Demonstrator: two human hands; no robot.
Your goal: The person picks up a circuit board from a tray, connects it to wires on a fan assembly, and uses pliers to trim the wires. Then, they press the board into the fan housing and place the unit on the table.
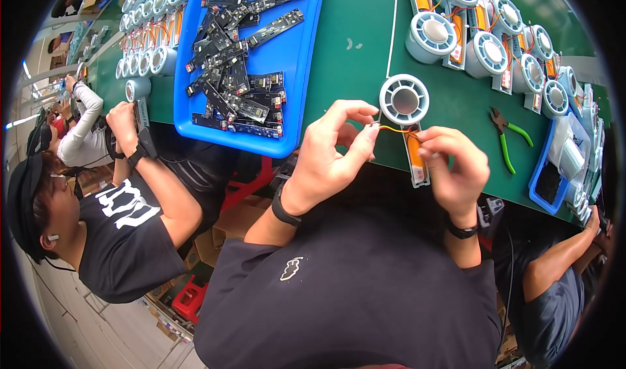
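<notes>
A pale blue handheld fan [405, 100] lies in front of me, its round grille facing up. An orange battery [415, 160] sits in its handle, which points toward me. Thin red and yellow wires [393, 130] stretch across just below the grille. My left hand [329, 157] is to the left of the fan, its thumb and forefinger pinching the wires' left end; the tip is too small to make out. Over the handle's right side, my right hand [458, 163] is closed with its fingertips on the wires' other end, partly hiding the handle.
A blue tray [297, 75] of black circuit boards [277, 29] stands at left. Several similar fans [490, 53] crowd the far right. Green-handled cutters [506, 141] lie near a blue bin [544, 190]. Co-workers sit on both sides along the green table [349, 59].
</notes>
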